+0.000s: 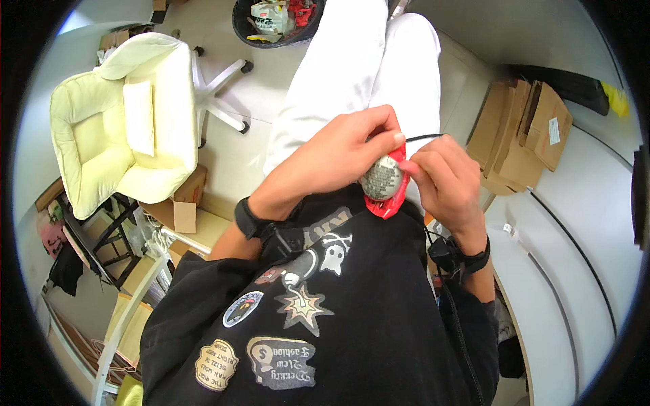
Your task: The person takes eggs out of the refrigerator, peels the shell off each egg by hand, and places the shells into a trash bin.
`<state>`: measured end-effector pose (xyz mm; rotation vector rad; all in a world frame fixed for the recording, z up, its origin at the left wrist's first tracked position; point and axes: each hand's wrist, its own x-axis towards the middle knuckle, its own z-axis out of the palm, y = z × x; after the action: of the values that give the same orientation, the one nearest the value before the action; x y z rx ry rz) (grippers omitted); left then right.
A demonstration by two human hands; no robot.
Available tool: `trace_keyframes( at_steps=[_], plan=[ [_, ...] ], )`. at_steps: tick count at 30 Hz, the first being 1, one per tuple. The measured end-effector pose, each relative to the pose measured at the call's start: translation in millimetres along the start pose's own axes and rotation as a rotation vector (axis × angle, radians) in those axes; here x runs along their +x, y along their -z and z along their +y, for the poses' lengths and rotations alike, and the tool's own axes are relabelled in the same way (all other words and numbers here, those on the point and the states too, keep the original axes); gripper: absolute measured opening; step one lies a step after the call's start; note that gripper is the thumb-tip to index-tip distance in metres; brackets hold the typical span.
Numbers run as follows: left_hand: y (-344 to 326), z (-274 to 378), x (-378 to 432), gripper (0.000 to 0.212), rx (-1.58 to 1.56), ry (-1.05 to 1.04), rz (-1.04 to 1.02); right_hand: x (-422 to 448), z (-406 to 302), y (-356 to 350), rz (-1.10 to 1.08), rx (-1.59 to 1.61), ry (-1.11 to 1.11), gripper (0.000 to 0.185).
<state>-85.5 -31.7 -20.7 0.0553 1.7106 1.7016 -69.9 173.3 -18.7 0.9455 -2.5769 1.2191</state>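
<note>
My left hand (350, 147) comes in from the left and holds a rounded, pale object (382, 178) covered with small dark print, at its top. Red plastic (388, 207) wraps around the object's right side and lower end. A thin black cord (425, 136) runs from beside my left fingertips to my right hand (447, 177), whose fingers are curled on it. The right thumb tip touches the edge of the red plastic. Both hands are in front of my waist, above my white trousers (350, 66). What the left fingers cover at the object's top is hidden.
A pale yellow swivel chair (167, 122) stands at the left. A dark bin (279, 43) with wrappers is at the top. Folded cardboard boxes (518, 137) lie at the right, near a white surface (553, 284) with dark cables. A black strap (247, 218) with a device sits around each wrist.
</note>
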Motion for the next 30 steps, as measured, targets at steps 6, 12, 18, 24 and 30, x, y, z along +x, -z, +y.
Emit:
trace_keyframes(
  at_steps=[6,12,18,24,30],
  plan=[
    [-2.5,34.0,-24.5,0.038,0.532,-0.169,-0.205,5.4,-17.9,14.6,-0.277,0.087,0.048,0.018],
    [-6.7,25.2,-48.8,0.035,0.593,-0.214,-0.298,-5.3,-35.4,17.0,-0.321,0.164,0.077,0.016],
    [-11.7,8.9,-66.8,0.027,0.614,-0.333,-0.394,-35.6,-48.5,4.2,-0.311,0.326,-0.030,0.019],
    [-12.5,-0.2,-61.2,0.020,0.567,-0.448,-0.528,-48.7,-45.5,6.2,-0.322,0.396,-0.026,0.023],
    [-12.9,-8.0,-62.3,0.019,0.548,-0.538,-0.583,-58.8,-50.6,9.9,-0.319,0.405,-0.039,0.023]
  ],
)
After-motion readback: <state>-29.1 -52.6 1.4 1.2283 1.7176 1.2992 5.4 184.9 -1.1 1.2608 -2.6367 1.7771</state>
